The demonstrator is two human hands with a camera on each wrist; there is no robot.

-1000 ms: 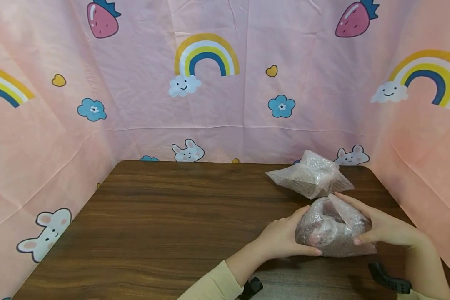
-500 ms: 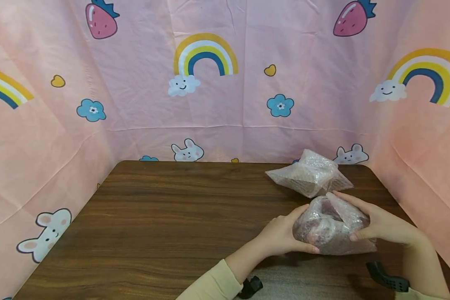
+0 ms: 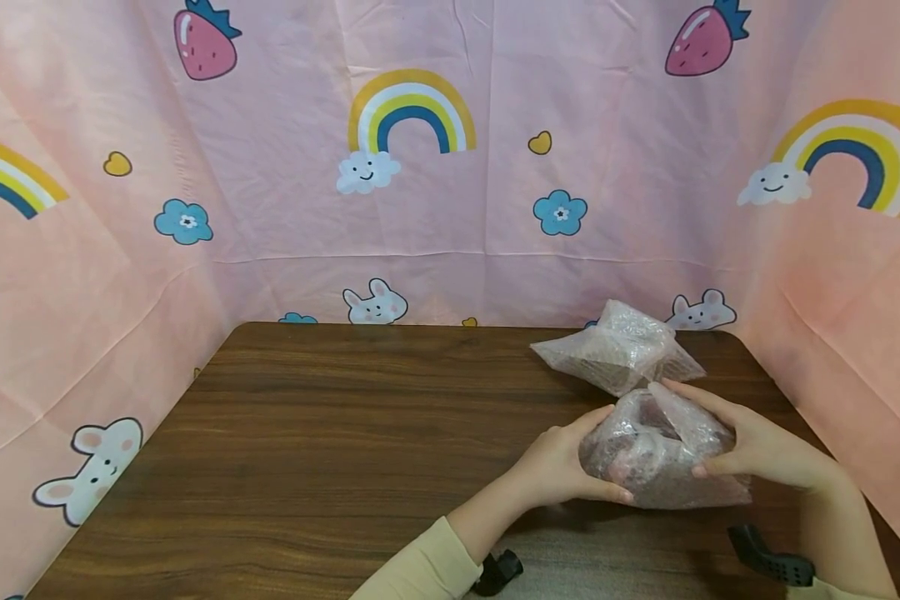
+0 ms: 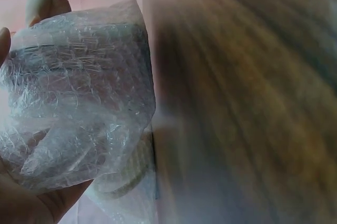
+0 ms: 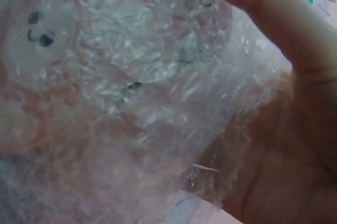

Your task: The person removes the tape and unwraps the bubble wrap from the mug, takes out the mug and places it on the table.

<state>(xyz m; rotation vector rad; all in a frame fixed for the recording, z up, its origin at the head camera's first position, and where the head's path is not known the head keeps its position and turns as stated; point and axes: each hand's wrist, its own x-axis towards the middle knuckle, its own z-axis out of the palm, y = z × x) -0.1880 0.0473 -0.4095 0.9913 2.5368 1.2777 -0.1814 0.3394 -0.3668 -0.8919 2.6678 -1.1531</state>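
A bubble-wrapped bundle (image 3: 667,467) is at the right front of the table, held between both hands. My left hand (image 3: 558,467) grips its left side, thumb along the front. On the right side, my right hand (image 3: 765,446) holds it, with fingers behind and thumb in front. Through the bubble wrap (image 5: 131,103) in the right wrist view, something pinkish with small dark cartoon faces shows; its kind is not clear. The left wrist view shows the side of the bundle (image 4: 79,82) just off the tabletop. A second bubble-wrapped bundle (image 3: 626,350) lies right behind it.
The dark wooden table (image 3: 345,450) extends to the left of the hands. A grey mat (image 3: 600,558) lies at the front edge. Pink printed cloth (image 3: 435,208) surrounds the table on three sides. Black straps (image 3: 768,558) are at both wrists.
Both hands and the held bundle have shifted slightly to the left and away from the front edge. The grip looks the same, and the second bundle has stayed put.
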